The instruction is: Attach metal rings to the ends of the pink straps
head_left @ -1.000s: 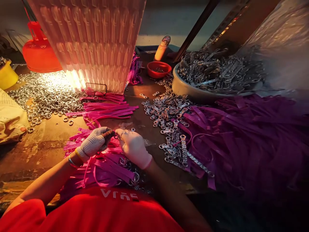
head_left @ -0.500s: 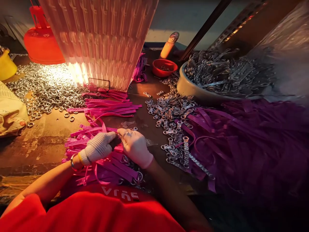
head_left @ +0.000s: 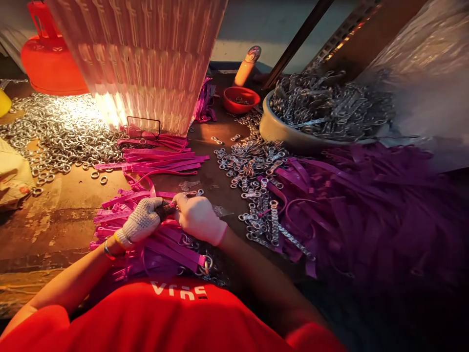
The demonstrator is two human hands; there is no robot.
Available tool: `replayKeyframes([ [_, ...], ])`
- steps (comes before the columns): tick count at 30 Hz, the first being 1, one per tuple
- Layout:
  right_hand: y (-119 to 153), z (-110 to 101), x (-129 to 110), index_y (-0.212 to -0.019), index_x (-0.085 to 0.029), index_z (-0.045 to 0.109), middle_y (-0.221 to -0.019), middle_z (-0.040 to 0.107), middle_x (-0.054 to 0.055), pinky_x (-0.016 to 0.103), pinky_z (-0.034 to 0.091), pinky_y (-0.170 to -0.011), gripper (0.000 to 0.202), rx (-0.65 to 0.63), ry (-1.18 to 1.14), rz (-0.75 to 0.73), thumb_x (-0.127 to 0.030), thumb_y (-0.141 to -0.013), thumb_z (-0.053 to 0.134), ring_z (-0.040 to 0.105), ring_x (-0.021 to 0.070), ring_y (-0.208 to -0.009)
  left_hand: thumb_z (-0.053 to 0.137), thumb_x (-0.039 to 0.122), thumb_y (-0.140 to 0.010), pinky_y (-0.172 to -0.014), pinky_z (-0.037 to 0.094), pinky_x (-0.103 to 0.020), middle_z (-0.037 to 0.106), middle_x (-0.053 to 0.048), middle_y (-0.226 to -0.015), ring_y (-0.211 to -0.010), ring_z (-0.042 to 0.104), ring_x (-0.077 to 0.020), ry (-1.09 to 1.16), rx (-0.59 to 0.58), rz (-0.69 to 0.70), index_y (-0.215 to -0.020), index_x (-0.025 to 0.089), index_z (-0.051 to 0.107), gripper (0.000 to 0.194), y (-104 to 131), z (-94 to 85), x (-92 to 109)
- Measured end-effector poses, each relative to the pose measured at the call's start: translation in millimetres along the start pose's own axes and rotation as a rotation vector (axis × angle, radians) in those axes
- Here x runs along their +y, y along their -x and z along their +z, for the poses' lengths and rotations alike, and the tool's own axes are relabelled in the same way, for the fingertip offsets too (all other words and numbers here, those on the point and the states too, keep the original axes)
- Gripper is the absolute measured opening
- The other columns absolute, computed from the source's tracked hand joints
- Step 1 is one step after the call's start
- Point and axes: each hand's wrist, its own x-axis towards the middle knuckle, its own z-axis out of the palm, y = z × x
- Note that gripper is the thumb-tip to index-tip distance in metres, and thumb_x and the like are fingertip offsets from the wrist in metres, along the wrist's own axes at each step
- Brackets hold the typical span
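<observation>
My left hand, in a dotted white glove with dark fingertips, is closed over a heap of magenta straps. My right hand, in a plain pale glove, is closed with its fingertips almost against the left ones. Whatever lies between the fingertips is too small and hidden to name. Metal rings show at the strap ends below my right hand. Beyond my hands lies a flatter bundle of magenta straps.
Loose rings cover the back left under a red lamp, beside a ribbed clear panel. Rightward are metal links, a red bowl, a heaped tub and a large strap pile.
The whole view has shifted, so the scene sits slightly further left. Both hands remain together over the heap, with the left fingers turned a little and the dark fingertips more visible.
</observation>
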Motion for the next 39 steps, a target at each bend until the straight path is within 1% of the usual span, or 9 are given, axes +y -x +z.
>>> replayKeyframes([
  [5, 3, 4, -2, -0.106, -0.010, 0.065, -0.080, 0.073, 0.015, 0.034, 0.030, -0.060, 0.030, 0.064, 0.094, -0.103, -0.034, -0.100, 0.049, 0.069, 0.0266, -0.076, 0.059, 0.035, -0.087, -0.053, 0.036, -0.023, 0.060, -0.001, -0.061, -0.055, 0.046, -0.0112, -0.116, -0.047, 0.132, -0.069, 0.014, 0.064, 0.029, -10, -9.5, 4],
  [9, 12, 1, 1, -0.108, -0.012, 0.066, -0.074, 0.072, 0.009, 0.034, 0.027, -0.060, 0.029, 0.097, 0.052, -0.056, -0.038, -0.100, 0.054, 0.066, 0.0235, -0.071, 0.062, 0.031, -0.085, -0.060, 0.044, -0.024, 0.071, -0.004, -0.072, -0.064, 0.057, -0.0143, -0.233, -0.122, 0.190, -0.076, 0.016, 0.073, 0.021, -10, -45.0, 13],
  [12, 21, -2, 20, -0.105, -0.016, 0.068, -0.077, 0.072, 0.005, 0.032, 0.030, -0.064, 0.032, 0.119, -0.052, -0.083, -0.046, -0.099, 0.059, 0.064, 0.0202, -0.073, 0.069, 0.025, -0.079, -0.053, 0.042, -0.021, 0.072, -0.004, -0.071, -0.061, 0.059, -0.0143, -0.255, 0.048, 0.123, -0.082, 0.017, 0.077, 0.012, 2, -77.8, 16],
  [15, 24, -4, 63, -0.104, -0.020, 0.070, -0.095, 0.074, 0.005, 0.030, 0.037, -0.076, 0.032, 0.111, -0.148, -0.218, -0.049, -0.101, 0.056, 0.064, 0.0192, -0.089, 0.070, 0.022, -0.080, -0.039, 0.032, -0.018, 0.066, -0.001, -0.061, -0.044, 0.047, -0.0097, -0.022, 0.222, -0.032, -0.098, 0.017, 0.076, 0.020, 14, -93.6, 13],
  [18, 18, -3, 122, -0.113, -0.018, 0.070, -0.108, 0.073, 0.010, 0.032, 0.038, -0.084, 0.029, 0.146, 0.040, 0.052, -0.033, -0.105, 0.048, 0.062, 0.0219, -0.101, 0.063, 0.031, -0.091, -0.031, 0.021, -0.017, 0.052, 0.002, -0.049, -0.033, 0.028, -0.0055, 0.521, 0.158, -0.227, -0.097, 0.013, 0.072, 0.021, 14, -84.2, 12],
  [21, 9, 2, 170, -0.115, -0.015, 0.072, -0.111, 0.073, 0.015, 0.036, 0.036, -0.081, 0.030, 0.003, 0.324, 0.225, -0.014, -0.098, 0.047, 0.060, 0.0278, -0.105, 0.053, 0.043, -0.100, -0.029, 0.018, -0.015, 0.059, -0.002, -0.059, -0.034, 0.029, -0.0041, 0.987, 0.034, -0.443, -0.099, 0.010, 0.068, 0.037, 5, -60.8, 16],
  [28, -5, 18, 205, -0.106, -0.009, 0.076, -0.102, 0.074, 0.022, 0.045, 0.039, -0.086, 0.030, -0.035, 0.356, 0.168, -0.012, -0.094, 0.049, 0.061, 0.0342, -0.103, 0.051, 0.068, -0.092, -0.031, 0.016, -0.016, 0.073, -0.019, -0.095, -0.057, 0.063, -0.0135, 1.186, -0.191, -0.481, -0.105, 0.009, 0.068, 0.063, 3, -29.9, 16],
  [33, -11, 27, 178, -0.106, -0.015, 0.075, -0.109, 0.075, 0.016, 0.042, 0.046, -0.097, 0.026, 0.227, -0.062, 0.219, -0.020, -0.096, 0.051, 0.063, 0.0293, -0.111, 0.049, 0.066, -0.094, -0.031, 0.015, -0.018, 0.072, -0.023, -0.111, -0.058, 0.066, -0.0146, 1.156, -0.190, -0.455, -0.115, 0.010, 0.067, 0.062, 15, -38.3, 9],
  [39, -1, 10, 49, -0.122, -0.022, 0.064, -0.112, 0.074, 0.006, 0.032, 0.052, -0.092, 0.027, 0.337, -0.584, -0.151, -0.027, -0.100, 0.048, 0.069, 0.0193, -0.101, 0.050, 0.075, -0.089, -0.034, 0.028, -0.019, 0.074, -0.017, -0.109, -0.060, 0.070, -0.0178, 1.029, -0.129, -0.376, -0.122, 0.015, 0.061, 0.070, 11, -26.9, 16],
])
